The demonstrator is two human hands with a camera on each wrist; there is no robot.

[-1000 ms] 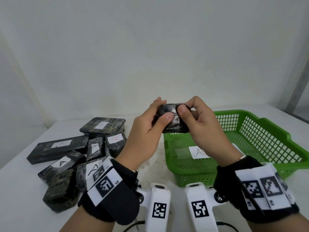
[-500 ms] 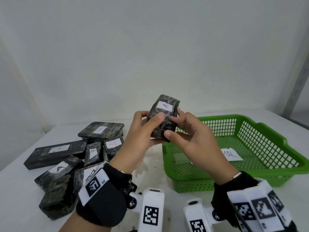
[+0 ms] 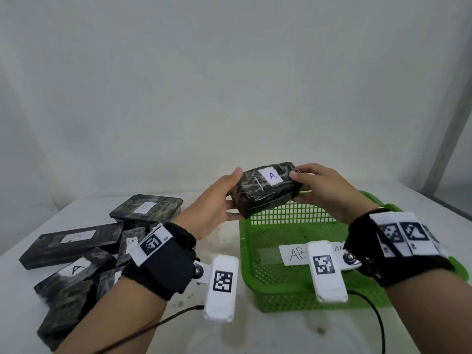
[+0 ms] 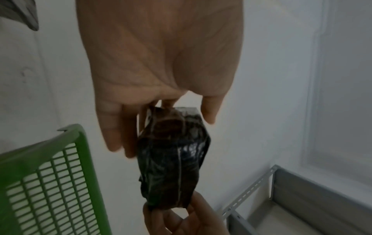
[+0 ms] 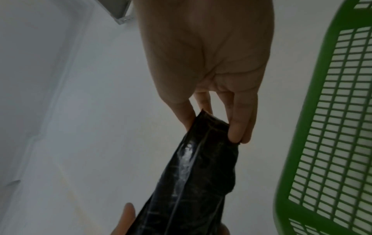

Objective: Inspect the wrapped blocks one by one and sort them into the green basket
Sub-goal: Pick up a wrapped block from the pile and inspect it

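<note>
Block [image 3: 265, 190] marked A held in air above basket [image 3: 281, 295] back edge. Left hand [image 3: 217, 205] grips one end, right hand [image 3: 324, 192] pinches other end. Basket holds only paper labels, no block yet. Pile [image 3: 84, 249] on table left waits; sorting seems just begun.

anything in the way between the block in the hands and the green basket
Nothing visible. The wrapped block, held at its ends by the left hand and right hand, hangs over the green basket, whose floor shows only paper labels.
</note>
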